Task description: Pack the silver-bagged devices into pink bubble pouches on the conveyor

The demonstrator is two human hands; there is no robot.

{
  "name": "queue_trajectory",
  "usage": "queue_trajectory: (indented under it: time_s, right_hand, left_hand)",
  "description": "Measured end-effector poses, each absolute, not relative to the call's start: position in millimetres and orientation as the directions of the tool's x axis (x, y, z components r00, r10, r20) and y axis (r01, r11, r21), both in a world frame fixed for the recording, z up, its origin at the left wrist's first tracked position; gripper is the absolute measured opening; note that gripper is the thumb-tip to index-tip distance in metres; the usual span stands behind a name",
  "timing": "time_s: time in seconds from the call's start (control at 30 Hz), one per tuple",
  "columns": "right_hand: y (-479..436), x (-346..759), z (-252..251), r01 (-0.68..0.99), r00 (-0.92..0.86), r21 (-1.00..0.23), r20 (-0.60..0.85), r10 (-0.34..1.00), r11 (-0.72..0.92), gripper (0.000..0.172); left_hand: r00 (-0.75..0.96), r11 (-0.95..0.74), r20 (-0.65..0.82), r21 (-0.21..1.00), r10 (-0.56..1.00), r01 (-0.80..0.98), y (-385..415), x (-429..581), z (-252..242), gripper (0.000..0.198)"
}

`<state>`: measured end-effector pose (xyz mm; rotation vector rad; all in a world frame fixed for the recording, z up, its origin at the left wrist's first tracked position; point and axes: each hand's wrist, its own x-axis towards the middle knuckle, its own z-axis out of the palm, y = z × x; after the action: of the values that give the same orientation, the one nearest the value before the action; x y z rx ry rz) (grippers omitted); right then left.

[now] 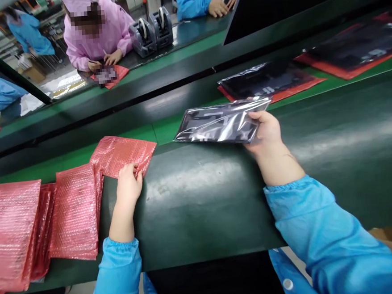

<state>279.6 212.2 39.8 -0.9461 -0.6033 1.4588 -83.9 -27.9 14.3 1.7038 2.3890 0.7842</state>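
Observation:
My left hand (pixel 129 181) pinches the near corner of a red bubble-wrap bag (pixel 122 154), which lies flat over the green belt beside the stacks. On the right, my right hand (pixel 265 131) grips the end of a flat dark item in a shiny clear plastic sleeve (pixel 217 124), thumb on top and fingers underneath. The sleeve is raised and tilted above the bench's back edge. What is inside it is blurred by reflections.
Stacks of red bubble-wrap bags (pixel 73 214) lie at the left. Dark sleeved items on red bags (pixel 261 79) rest along the green belt (pixel 168 134). Across the line, a person in pink (pixel 97 33) writes near grey tape dispensers (pixel 152 31). A dark panel (pixel 283 2) overhangs the upper right.

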Motion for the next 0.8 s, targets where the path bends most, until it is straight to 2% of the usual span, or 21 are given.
queue_trajectory:
  time_s: [0.1, 0.2, 0.27, 0.37, 0.43, 0.5, 0.67, 0.8]
  right_hand:
    - [200, 271, 43, -0.571, 0.047, -0.816, -0.147, 0.988, -0.095, 0.026]
    - [177, 257, 49, -0.569, -0.082, -0.811, -0.106, 0.991, -0.134, 0.023]
    - [159, 246, 53, -0.540, -0.253, -0.793, -0.166, 0.953, -0.282, 0.023]
    - [137, 229, 55, -0.419, -0.505, -0.727, -0.312, 0.805, -0.544, 0.028]
    - [129, 221, 51, -0.343, -0.572, -0.714, -0.356, 0.738, -0.610, 0.031]
    - [126, 216, 43, -0.307, -0.570, -0.742, -0.357, 0.740, -0.596, 0.032]
    - [116, 207, 29, -0.375, -0.408, -0.837, -0.236, 0.882, -0.398, 0.031]
    - [110, 200, 26, -0.461, -0.191, -0.862, -0.137, 0.972, -0.212, 0.030]
  left_hand:
    - [-0.401, 0.262, 0.282, 0.424, 0.871, 0.867, -28, -80, 12, 0.016]
    - [-0.505, 0.372, 0.305, 0.401, 0.807, 0.837, -29, -77, 16, 0.010]
    - [-0.556, 0.425, 0.285, 0.410, 0.781, 0.807, -28, -74, 20, 0.010]
    - [-0.571, 0.445, 0.240, 0.422, 0.785, 0.790, -26, -67, 25, 0.013]
    - [-0.559, 0.413, 0.253, 0.455, 0.790, 0.789, -25, -63, 24, 0.012]
    - [-0.527, 0.338, 0.295, 0.505, 0.797, 0.794, -25, -61, 20, 0.013]
    - [-0.340, 0.112, 0.349, 0.536, 0.873, 0.836, -23, -61, 6, 0.048]
    - [-0.328, 0.104, 0.343, 0.535, 0.880, 0.839, -21, -61, 12, 0.053]
